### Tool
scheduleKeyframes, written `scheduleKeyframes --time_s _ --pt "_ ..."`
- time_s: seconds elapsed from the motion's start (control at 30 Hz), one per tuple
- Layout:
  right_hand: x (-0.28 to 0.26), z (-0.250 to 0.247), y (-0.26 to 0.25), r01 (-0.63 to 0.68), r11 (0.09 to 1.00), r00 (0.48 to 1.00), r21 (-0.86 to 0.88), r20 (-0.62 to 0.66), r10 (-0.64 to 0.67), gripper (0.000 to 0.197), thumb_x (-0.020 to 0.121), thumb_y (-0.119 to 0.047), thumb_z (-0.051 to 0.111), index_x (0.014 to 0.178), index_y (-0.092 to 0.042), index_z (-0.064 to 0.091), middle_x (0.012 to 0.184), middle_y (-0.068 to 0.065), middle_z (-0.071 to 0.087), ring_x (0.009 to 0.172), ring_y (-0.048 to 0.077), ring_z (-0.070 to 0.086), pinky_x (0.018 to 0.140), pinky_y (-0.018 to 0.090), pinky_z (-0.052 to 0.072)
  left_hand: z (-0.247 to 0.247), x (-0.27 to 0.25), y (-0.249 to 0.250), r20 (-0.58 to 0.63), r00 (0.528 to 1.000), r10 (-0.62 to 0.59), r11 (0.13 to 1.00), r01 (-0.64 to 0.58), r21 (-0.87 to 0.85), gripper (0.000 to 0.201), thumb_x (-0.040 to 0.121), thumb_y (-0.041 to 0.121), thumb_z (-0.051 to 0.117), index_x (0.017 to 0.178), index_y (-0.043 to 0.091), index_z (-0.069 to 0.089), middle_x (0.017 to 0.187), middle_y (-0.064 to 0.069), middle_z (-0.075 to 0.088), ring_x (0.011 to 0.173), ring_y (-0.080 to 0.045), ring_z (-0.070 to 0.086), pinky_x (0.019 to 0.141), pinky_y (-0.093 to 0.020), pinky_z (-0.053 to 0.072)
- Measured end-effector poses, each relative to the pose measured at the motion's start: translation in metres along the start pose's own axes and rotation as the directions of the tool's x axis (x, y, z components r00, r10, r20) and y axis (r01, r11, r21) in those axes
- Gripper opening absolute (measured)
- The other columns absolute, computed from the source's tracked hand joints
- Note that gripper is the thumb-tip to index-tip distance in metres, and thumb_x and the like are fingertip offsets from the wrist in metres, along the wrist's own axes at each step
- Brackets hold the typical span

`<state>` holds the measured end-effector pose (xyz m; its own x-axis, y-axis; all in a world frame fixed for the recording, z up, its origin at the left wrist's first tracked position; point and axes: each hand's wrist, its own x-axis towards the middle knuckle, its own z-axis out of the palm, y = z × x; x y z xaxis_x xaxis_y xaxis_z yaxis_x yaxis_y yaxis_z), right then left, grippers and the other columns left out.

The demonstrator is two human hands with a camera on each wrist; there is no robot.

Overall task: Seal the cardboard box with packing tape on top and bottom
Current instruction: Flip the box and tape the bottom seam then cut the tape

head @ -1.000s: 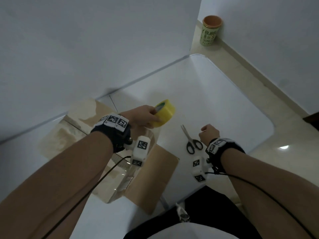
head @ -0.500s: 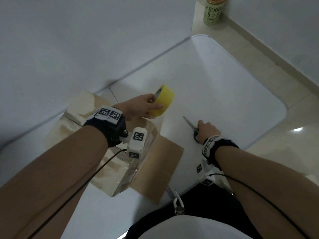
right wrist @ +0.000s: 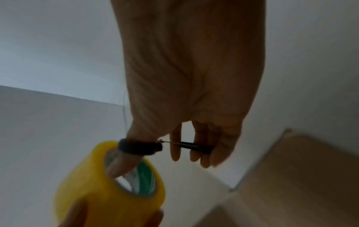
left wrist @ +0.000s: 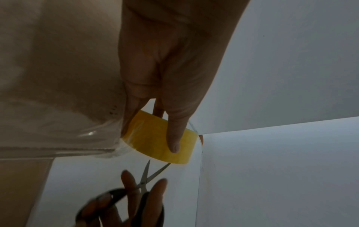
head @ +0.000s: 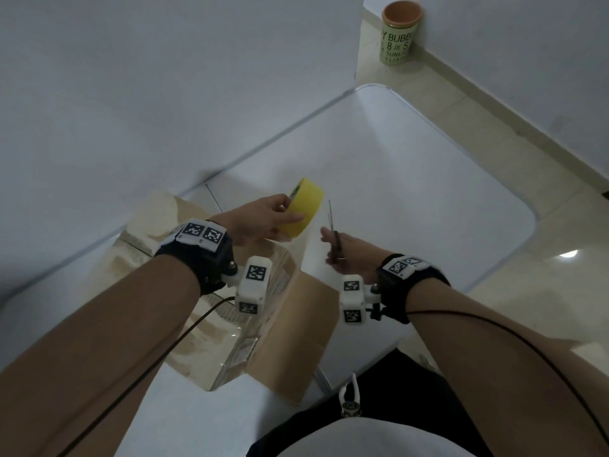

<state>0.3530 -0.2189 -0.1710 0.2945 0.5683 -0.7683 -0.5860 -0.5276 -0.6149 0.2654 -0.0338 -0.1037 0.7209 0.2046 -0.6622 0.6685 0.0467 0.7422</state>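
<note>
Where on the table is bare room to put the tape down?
Bare white table lies beyond the scissors, out to the rounded far edge. It is crowded nearer, around the box and both hands.

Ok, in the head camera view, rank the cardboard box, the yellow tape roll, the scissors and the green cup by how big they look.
1. Cardboard box, easily largest.
2. Yellow tape roll and green cup: similar, and the cup stands far off on the floor, so unranked.
3. Scissors, thinnest, partly hidden in the right hand.
</note>
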Motion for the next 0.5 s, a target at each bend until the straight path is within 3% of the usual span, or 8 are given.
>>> scheduleKeyframes --time_s 0.1,0.17,0.27,0.37,0.5 --pt "-0.003 0.031 -0.005 -0.07 0.993 0.979 0.092 0.196 0.051 0.022 0.091 -0.042 0.06 0.102 -0.023 0.057 0.081 0.001 0.051 0.078 0.013 0.053 0.091 0.031 0.053 0.001 -0.001 -0.001 -0.009 1.0 0.027 1.0 -0.027 -0.009 0.015 0.09 0.02 0.065 0.09 0.013 0.051 0.1 -0.011 0.061 0.09 -0.026 0.064 0.091 -0.041 0.054" --pt "0.001 0.042 -0.002 -0.041 0.994 0.973 0.099 0.228 0.017 0.021 0.09 -0.033 0.065 0.106 -0.021 0.056 0.091 0.002 0.052 0.086 0.013 0.052 0.099 0.034 0.049 0.002 -0.001 -0.002 -0.024 0.999 0.041 0.999 -0.041 -0.003 0.015 0.091 0.019 0.065 0.09 0.012 0.051 0.099 -0.012 0.062 0.088 -0.026 0.064 0.09 -0.043 0.053" --pt "0.003 0.048 0.002 0.043 0.998 0.981 0.04 0.188 -0.049 0.038 0.087 -0.029 0.069 0.118 -0.017 0.053 0.112 0.005 0.055 0.103 0.014 0.054 0.096 0.032 0.051 0.001 -0.001 -0.003 -0.048 0.998 0.041 0.999 -0.042 -0.027 0.014 0.091 0.017 0.064 0.089 0.011 0.051 0.099 -0.014 0.061 0.091 -0.029 0.064 0.095 -0.049 0.051" --pt "0.005 0.049 0.003 0.072 0.997 0.986 -0.01 0.154 -0.069 0.048 0.087 -0.028 0.067 0.129 -0.011 0.05 0.117 0.005 0.057 0.108 0.015 0.054 0.097 0.035 0.051 0.0 0.001 -0.005 -0.046 0.998 0.036 0.998 -0.039 -0.054 0.015 0.09 0.019 0.066 0.088 0.012 0.053 0.1 -0.015 0.062 0.091 -0.031 0.064 0.097 -0.053 0.049" --pt "0.007 0.05 0.006 0.08 0.993 0.992 -0.092 0.102 -0.071 0.057 0.084 -0.035 0.07 0.129 -0.009 0.047 0.13 0.014 0.053 0.114 0.021 0.054 0.087 0.034 0.055 0.004 0.005 -0.004 -0.012 0.997 0.073 0.997 -0.072 0.041 0.016 0.089 0.022 0.068 0.094 0.012 0.056 0.107 -0.013 0.061 0.089 -0.026 0.064 0.088 -0.043 0.052"
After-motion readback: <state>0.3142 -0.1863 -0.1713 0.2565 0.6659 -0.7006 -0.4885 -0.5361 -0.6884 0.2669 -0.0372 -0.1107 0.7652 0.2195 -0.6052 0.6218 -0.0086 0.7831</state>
